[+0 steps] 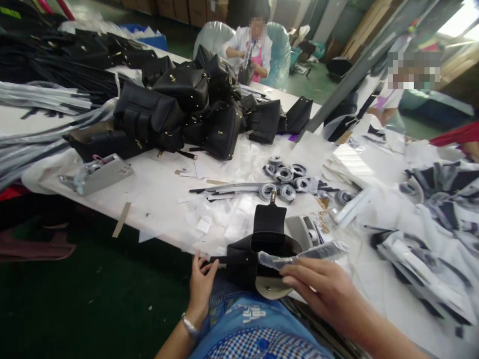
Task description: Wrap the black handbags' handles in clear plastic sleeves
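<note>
An open black handbag [239, 264] lies at the near table edge against my apron, its flap [269, 219] with a metal clasp turned up and away. My right hand [325, 284] pinches a strap wrapped in clear plastic [275, 261] over the bag's opening. The wrapped length continues past my fingers to the right. To the left of the bag, my left hand [202, 285] has its fingers around the end of a black strap [219, 260] at the bag's side. Part of that grip is hard to make out.
Finished-looking black handbags [179, 89] are heaped at the back left. Wrapped coils [284, 174] and thin strips lie mid-table. A grey tape dispenser [97, 174] stands left; another grey dispenser [301, 232] sits behind the bag. Wrapped pieces [422, 269] cover the right. A co-worker [249, 55] sits opposite.
</note>
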The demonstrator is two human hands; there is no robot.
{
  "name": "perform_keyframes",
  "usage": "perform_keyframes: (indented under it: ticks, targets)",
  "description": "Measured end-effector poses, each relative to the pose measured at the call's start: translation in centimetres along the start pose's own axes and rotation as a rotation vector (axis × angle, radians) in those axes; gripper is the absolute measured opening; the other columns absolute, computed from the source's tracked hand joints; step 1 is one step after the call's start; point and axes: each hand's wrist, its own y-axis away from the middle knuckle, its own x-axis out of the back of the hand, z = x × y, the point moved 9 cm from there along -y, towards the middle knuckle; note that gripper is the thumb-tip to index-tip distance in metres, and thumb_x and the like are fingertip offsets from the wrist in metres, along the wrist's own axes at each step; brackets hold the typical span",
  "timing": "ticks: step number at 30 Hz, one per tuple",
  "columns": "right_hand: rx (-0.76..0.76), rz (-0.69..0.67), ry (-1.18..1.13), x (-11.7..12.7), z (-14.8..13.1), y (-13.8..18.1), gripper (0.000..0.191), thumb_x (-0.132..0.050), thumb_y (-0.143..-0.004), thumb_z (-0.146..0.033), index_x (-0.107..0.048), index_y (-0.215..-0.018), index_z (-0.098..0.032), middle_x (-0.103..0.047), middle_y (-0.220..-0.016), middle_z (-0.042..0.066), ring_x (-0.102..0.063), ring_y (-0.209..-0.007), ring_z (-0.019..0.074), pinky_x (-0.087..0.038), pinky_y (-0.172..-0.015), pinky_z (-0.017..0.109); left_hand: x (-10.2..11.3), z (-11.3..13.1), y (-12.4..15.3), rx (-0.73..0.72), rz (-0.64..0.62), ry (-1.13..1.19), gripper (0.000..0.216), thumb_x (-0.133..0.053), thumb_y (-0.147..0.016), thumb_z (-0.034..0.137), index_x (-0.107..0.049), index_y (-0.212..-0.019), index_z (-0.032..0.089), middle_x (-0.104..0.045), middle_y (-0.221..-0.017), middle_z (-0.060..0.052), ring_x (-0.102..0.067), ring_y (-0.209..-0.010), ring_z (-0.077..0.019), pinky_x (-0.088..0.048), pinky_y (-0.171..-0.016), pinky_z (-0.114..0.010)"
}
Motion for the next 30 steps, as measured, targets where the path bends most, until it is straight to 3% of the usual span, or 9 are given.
perform_keyframes:
  ticks: [2,4,7,10,12,16,22,27,30]
  targets:
    - [-0.156,0.214,0.028,2.6,2.3,3.6,0.028,-0.051,-0.095,-0.029,-0.065,-0.073,-0.019,-0.061,-0.060,0.000,-0.056,-0.051,0.0110,-0.042,-0.053,0.022,-0.9,4.3,1.1,-0.277,-0.061,-0.212,0.049,-0.073,-0.081,0.033,-0.056,-0.127,0.024,-0.056,-0.132,-0.009,-0.056,-0.118,-0.0242,-0.047,-0.099,-0.034]
    - [-0.446,0.451,0.117,4.4,6.3,8.0,0.034,-0.052,-0.094,-0.035,-0.060,-0.065,-0.020,-0.060,-0.056,0.000,-0.056,-0.049,0.0116,-0.044,-0.054,0.023,-4.4,8.2,3.5,-0.506,-0.256,-0.389,0.035,-0.064,-0.086,0.039,-0.064,-0.118,0.023,-0.062,-0.126,-0.009,-0.056,-0.120,-0.0273,-0.043,-0.105,-0.040]
    - [-0.752,0.701,0.150,4.3,11.2,13.0,0.030,-0.054,-0.090,-0.046,-0.067,-0.097,-0.020,-0.071,-0.086,0.006,-0.067,-0.072,0.0198,-0.052,-0.068,0.029,-12.0,12.1,9.2,-0.741,-0.669,-0.512,0.039,-0.059,-0.090,0.041,-0.061,-0.127,0.027,-0.062,-0.131,-0.007,-0.056,-0.122,-0.0256,-0.041,-0.107,-0.039]
    - [-0.676,0.616,-0.008,1.1,14.0,11.9,0.072,-0.062,-0.082,-0.044,-0.035,-0.145,-0.022,-0.052,-0.140,0.012,-0.058,-0.117,0.0283,-0.050,-0.095,0.040,-18.3,13.4,14.1,-0.893,-0.970,-0.671,0.069,-0.074,-0.078,0.042,-0.047,-0.141,0.028,-0.061,-0.133,-0.008,-0.059,-0.118,-0.0281,-0.045,-0.104,-0.039]
    - [-0.664,0.547,-0.120,-0.6,15.6,10.5,0.081,-0.063,-0.080,-0.035,-0.024,-0.150,-0.026,-0.049,-0.144,0.010,-0.053,-0.125,0.0285,-0.045,-0.101,0.043,-20.5,13.4,15.1,-0.881,-1.079,-0.744,0.074,-0.078,-0.074,0.039,-0.048,-0.140,0.028,-0.066,-0.126,-0.007,-0.064,-0.108,-0.0278,-0.049,-0.097,-0.037]
    - [-0.721,0.676,-0.284,-1.1,18.1,9.5,0.064,-0.052,-0.076,-0.018,-0.044,-0.138,-0.024,-0.072,-0.106,0.005,-0.067,-0.099,0.0246,-0.049,-0.094,0.041,-19.2,14.8,11.6,-0.809,-0.974,-0.690,0.038,-0.067,-0.083,0.035,-0.065,-0.119,0.024,-0.072,-0.113,-0.003,-0.067,-0.099,-0.0224,-0.051,-0.090,-0.030]
    - [-0.587,0.661,-0.387,-3.9,18.3,7.9,0.028,-0.049,-0.083,-0.028,-0.068,-0.102,-0.020,-0.073,-0.100,0.008,-0.067,-0.094,0.0244,-0.052,-0.086,0.035,-13.5,14.1,5.6,-0.723,-0.755,-0.832,0.034,-0.067,-0.080,0.048,-0.069,-0.090,0.015,-0.070,-0.075,-0.005,-0.065,-0.071,-0.0226,-0.054,-0.070,-0.032]
    - [-0.528,0.655,-0.444,-4.5,17.1,6.1,0.027,-0.041,-0.089,-0.022,-0.067,-0.096,-0.018,-0.072,-0.087,0.006,-0.065,-0.080,0.0205,-0.051,-0.077,0.030,-14.7,16.3,9.3,-0.580,-0.973,-0.642,0.083,-0.078,-0.068,0.055,-0.047,-0.140,0.027,-0.064,-0.126,-0.011,-0.058,-0.117,-0.0307,-0.044,-0.101,-0.037]
    - [-0.474,0.648,-0.471,-3.1,16.3,4.3,0.033,-0.037,-0.089,-0.015,-0.066,-0.105,-0.017,-0.071,-0.095,0.008,-0.065,-0.087,0.0195,-0.050,-0.082,0.030,-17.1,16.9,12.4,-0.421,-1.102,-0.686,0.055,-0.059,-0.084,0.060,-0.062,-0.125,0.023,-0.072,-0.100,-0.011,-0.068,-0.090,-0.0253,-0.052,-0.081,-0.031]
